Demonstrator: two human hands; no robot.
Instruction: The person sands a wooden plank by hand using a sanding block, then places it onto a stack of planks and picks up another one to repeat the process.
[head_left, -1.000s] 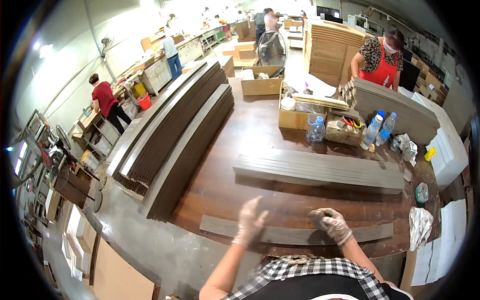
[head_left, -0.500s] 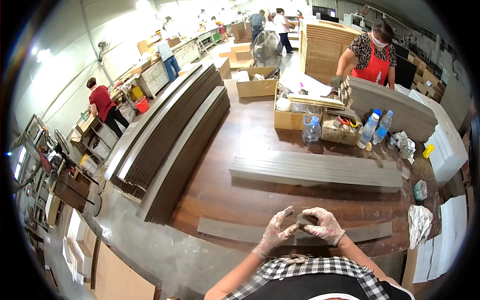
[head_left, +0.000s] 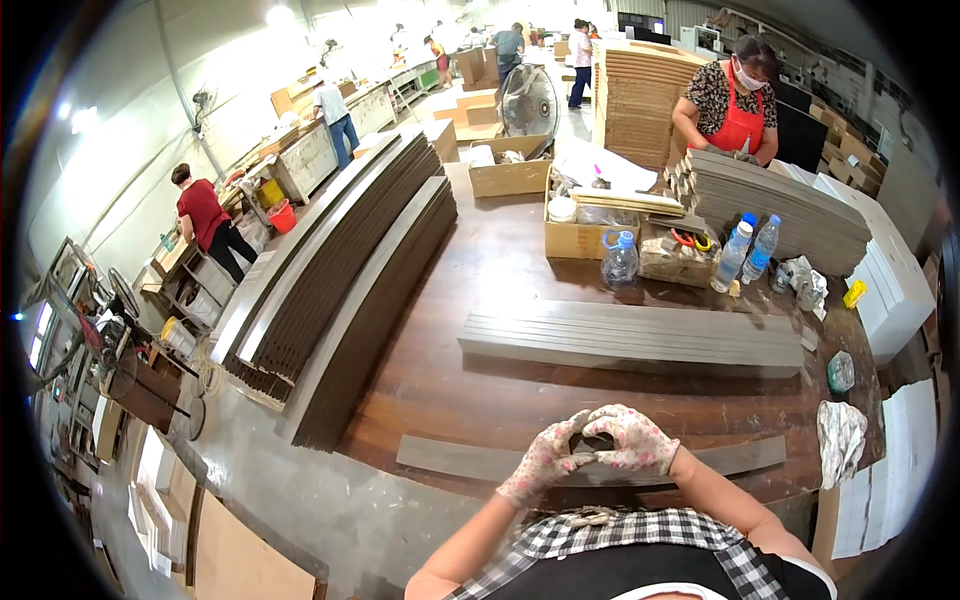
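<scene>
My left hand [head_left: 546, 458] and my right hand [head_left: 634, 440] wear white gloves with a pink pattern. Their fingertips meet above the near edge of the table, curled around a small dark grey piece [head_left: 597, 441]. The fingers cover most of this piece, so its kind cannot be made out. Under my hands lies a single long grey strip [head_left: 455, 457], running left to right on the brown table [head_left: 400, 395]. Beyond it rests a row of similar grey strips [head_left: 630, 335], laid side by side.
Tall stacks of long grey strips [head_left: 370, 300] line the table's left side. Farther back stand a cardboard box [head_left: 577, 242], a blue-capped jug [head_left: 620, 262] and water bottles [head_left: 735, 258]. A crumpled white cloth [head_left: 841, 440] lies at right. Across the table, a person in a red apron [head_left: 738, 128] stands behind stacked boards [head_left: 780, 205].
My hands have come closer together, the left fingers closing in against the right ones around the small piece. Across the table, the person's hands have moved together behind the stacked boards.
</scene>
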